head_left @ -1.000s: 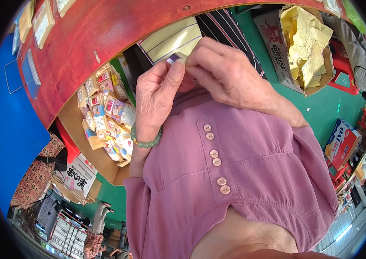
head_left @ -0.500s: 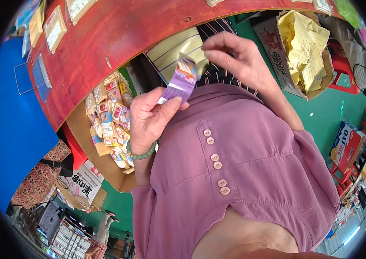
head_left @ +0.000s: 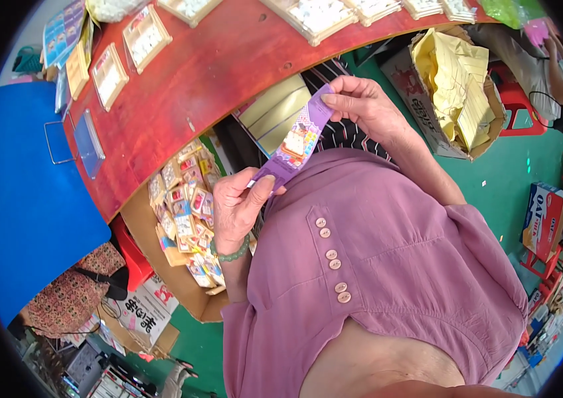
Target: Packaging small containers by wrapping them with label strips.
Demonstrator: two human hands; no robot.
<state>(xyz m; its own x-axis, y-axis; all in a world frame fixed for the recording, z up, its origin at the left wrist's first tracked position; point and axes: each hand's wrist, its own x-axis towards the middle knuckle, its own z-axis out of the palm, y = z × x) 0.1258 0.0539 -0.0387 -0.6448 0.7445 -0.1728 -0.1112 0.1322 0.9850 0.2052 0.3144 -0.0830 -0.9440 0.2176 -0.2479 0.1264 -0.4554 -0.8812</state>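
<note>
A purple printed strip of paper or thin card (head_left: 300, 140) stretches at a slant between my hands, above my lap. My left hand (head_left: 236, 207) pinches its lower end between thumb and fingers; a green bead bracelet circles that wrist. The upper end is gripped by my right hand (head_left: 366, 108), thumb pressed on top. Behind the strip, a pale yellow sheet with dark lines (head_left: 269, 111) shows at the table's edge, partly hidden. Left of my left hand stands a cardboard box (head_left: 192, 300) holding many small wooden-edged packs (head_left: 182, 219) with colourful labels.
The red table (head_left: 188, 86) curves across the front. Shallow wooden trays of white pieces (head_left: 145, 43) sit along it. To the right is a carton of crumpled yellow paper (head_left: 457, 79), near a red stool (head_left: 524, 106). A blue panel (head_left: 36, 199) fills the left.
My right hand has come to the strip and taken its upper end. The strip, curled and held only by my left hand before, is now spread out. The view has shifted slightly.
</note>
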